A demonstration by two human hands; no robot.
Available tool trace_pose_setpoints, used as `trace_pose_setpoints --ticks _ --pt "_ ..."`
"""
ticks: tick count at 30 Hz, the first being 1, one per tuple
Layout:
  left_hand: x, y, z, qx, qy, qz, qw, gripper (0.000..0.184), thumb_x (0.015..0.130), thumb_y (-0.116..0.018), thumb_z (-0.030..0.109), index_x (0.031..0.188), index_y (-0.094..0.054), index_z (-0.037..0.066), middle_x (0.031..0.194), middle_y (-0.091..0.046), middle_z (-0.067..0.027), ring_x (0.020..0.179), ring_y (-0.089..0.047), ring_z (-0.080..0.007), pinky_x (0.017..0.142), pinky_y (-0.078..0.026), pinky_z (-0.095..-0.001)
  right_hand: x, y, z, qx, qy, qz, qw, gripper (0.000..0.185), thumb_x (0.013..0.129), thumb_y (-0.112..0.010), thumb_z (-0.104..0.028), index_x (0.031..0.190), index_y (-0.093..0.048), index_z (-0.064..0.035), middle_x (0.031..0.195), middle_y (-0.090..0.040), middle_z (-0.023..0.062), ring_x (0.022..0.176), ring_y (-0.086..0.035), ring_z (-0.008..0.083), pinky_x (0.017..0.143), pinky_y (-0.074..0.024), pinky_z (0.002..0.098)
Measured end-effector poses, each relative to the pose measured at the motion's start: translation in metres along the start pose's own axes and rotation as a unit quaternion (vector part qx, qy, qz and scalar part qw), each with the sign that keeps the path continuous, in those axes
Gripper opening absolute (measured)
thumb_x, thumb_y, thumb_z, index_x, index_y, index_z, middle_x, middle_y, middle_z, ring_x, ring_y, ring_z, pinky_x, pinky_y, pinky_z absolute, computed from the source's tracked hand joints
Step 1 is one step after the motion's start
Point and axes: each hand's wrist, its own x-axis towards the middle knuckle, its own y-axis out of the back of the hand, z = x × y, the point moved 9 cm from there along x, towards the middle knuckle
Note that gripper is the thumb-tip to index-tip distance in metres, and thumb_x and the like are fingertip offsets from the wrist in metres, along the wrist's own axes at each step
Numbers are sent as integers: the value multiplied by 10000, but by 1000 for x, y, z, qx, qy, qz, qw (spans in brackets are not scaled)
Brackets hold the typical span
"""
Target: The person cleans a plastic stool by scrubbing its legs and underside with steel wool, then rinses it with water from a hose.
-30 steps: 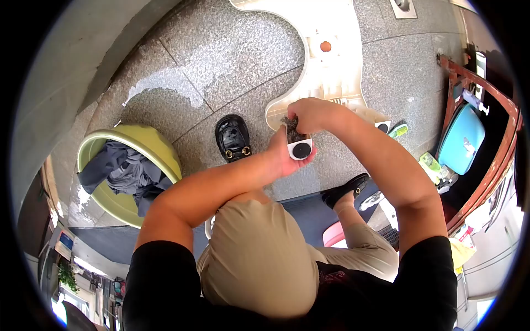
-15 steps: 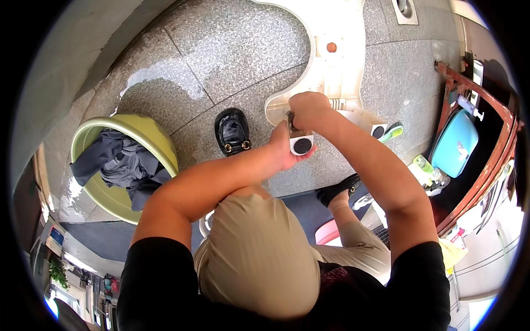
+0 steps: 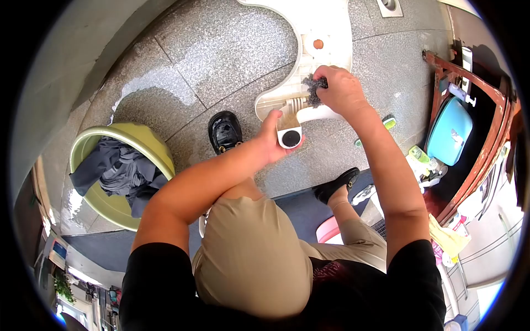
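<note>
My left hand is wrapped round a short leg of a large cream-white plastic piece, which lies with its ribbed, hollow side showing. A round black pad caps that leg. Between the fingers of my right hand is a dark grey, mesh-like scouring ball, held against or just over the ribbed part. I cannot tell if it touches. A brown-orange round spot marks the plastic further up.
A yellow-green tub of dark wet clothes tilts at left. A green brush lies on the tiled floor, which has wet patches. A red-brown wooden rack with a blue basin stands right. A drain is at top.
My right hand has moved up and right, away from the leg, and the scouring ball now shows clearly. My left hand still grips the leg.
</note>
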Motion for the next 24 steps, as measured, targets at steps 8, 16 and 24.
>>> trace_pose_setpoints --ticks 8,16,24 --pt "7 -7 0 11 -34 -9 999 532 888 -517 364 1257 -449 -13 1051 -556 -206 907 -609 -309 789 -567 -452 -68 -50 27 86 79 203 972 277 701 -680 6 968 -674 -64 997 -617 108 942 -582 337 834 -508 411" --pt "6 -13 9 91 -77 -20 993 463 922 -455 345 1244 -485 14 1085 -576 -173 944 -611 -311 798 -552 -463 -99 -72 6 149 48 309 938 305 671 -640 31 949 -681 -87 1005 -607 102 962 -556 326 866 -481 409" --pt "24 -16 2 98 -105 -8 990 535 959 -429 354 1322 -399 -37 1110 -562 -228 976 -618 -334 847 -564 -470 -109 -57 49 -25 -35 424 904 227 680 -655 -25 882 -697 -120 954 -604 53 892 -562 285 772 -483 411"
